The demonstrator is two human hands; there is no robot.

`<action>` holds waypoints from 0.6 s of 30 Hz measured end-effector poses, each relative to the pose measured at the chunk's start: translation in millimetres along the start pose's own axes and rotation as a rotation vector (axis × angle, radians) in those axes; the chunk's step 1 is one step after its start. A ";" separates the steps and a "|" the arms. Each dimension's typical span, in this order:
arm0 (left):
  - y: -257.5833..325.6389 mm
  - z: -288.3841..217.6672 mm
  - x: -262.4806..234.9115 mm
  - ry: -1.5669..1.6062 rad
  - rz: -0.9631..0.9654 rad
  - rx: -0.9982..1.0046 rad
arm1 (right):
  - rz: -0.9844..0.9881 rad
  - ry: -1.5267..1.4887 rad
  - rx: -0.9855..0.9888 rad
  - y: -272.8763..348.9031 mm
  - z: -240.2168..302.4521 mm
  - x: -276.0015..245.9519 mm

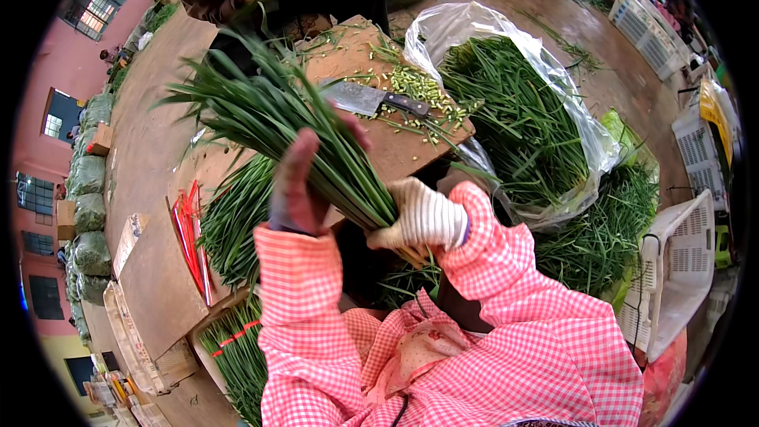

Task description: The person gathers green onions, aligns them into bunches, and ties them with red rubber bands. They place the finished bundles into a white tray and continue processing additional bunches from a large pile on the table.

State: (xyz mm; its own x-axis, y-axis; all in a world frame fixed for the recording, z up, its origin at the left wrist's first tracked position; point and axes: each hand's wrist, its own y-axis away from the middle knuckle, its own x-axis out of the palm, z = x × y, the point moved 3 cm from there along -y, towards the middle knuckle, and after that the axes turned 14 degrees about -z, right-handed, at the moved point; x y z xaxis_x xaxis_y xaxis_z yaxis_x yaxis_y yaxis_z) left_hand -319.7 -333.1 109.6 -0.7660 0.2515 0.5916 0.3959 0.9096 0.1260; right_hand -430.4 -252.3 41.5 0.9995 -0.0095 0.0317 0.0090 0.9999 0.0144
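R hand (421,217), gloved, clamps chive bunch (269,111) at cut ends; stalks run far-left from grip. L hand (296,182) open, flat vs bunch mid. Cleaver (371,99) on board (395,146), far.

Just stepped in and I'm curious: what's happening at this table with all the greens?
A person in pink checked sleeves holds a bunch of long green chive-like stalks above the work surface. The right hand in a white knit glove grips the bunch at its base, while the left hand rests flat against the stalks. Beyond it, a steel cleaver with a dark handle lies on a brown wooden cutting board strewn with cut-off bits. A clear plastic bag full of green stalks sits to the right.
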 end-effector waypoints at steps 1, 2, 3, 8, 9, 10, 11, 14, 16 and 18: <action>-4.5 -21.5 0.1 -0.060 -0.032 0.106 | 0.073 0.043 0.137 -14.6 15.8 3.4; -11.1 -32.5 1.3 -0.108 -0.047 0.198 | 0.126 0.100 0.281 -27.4 27.5 0.4; -21.5 -34.2 10.4 -0.144 -0.015 0.257 | 0.055 0.217 0.051 -47.3 13.6 -8.7; -55.2 -29.6 2.8 -0.374 -0.047 0.488 | 0.100 0.426 -0.099 -105.7 27.2 -28.7; -62.6 -28.3 -21.6 -0.453 -0.049 0.565 | 0.100 0.515 -0.094 -110.7 35.1 -23.1; -65.9 -23.6 -29.8 -0.507 -0.060 0.583 | 0.056 0.497 -0.234 -117.1 32.3 -22.9; -66.4 -20.5 -36.3 -0.563 -0.071 0.600 | 0.011 0.477 -0.374 -124.6 25.0 -21.8; -70.6 -13.8 -40.4 -0.577 -0.077 0.459 | -0.026 0.569 -0.464 -140.9 4.0 -21.4; -73.6 -11.0 -39.4 -0.555 -0.103 0.384 | 0.044 0.594 -0.331 -141.1 9.1 -14.5; -77.5 -8.6 -35.0 -0.527 -0.154 0.417 | -0.017 0.569 -0.414 -138.2 16.6 -8.0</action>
State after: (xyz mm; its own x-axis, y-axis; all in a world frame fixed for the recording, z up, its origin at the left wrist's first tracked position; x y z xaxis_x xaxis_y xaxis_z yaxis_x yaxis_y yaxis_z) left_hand -319.2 -415.3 85.9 -0.9837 0.1401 0.1125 0.1154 0.9725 -0.2022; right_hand -440.2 -390.7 55.9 0.8596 -0.1293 -0.4944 -0.0768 0.9238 -0.3751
